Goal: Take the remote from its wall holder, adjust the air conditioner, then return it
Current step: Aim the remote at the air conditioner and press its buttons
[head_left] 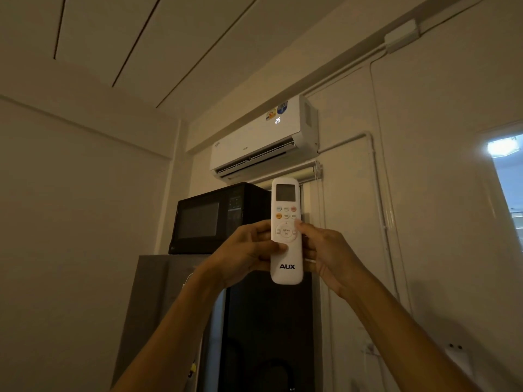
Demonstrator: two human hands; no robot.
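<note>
A white remote (285, 205) marked AUX is held upright in front of me, its screen end pointing up at the white air conditioner (254, 142) high on the wall. The unit's louvre is open and its display reads 25. My left hand (246, 256) grips the remote from the left, thumb lying across its front below the round menu pad. My right hand (325, 250) holds the right edge, thumb tip resting on the buttons at the pad's upper right. The wall holder is not in sight.
A black microwave (209, 219) sits on a grey fridge (158, 306) straight ahead under the unit. A dark glass door (268, 335) fills the space below my hands. A bright window (506, 176) lies at the right edge. White pipes (379, 193) run down the wall.
</note>
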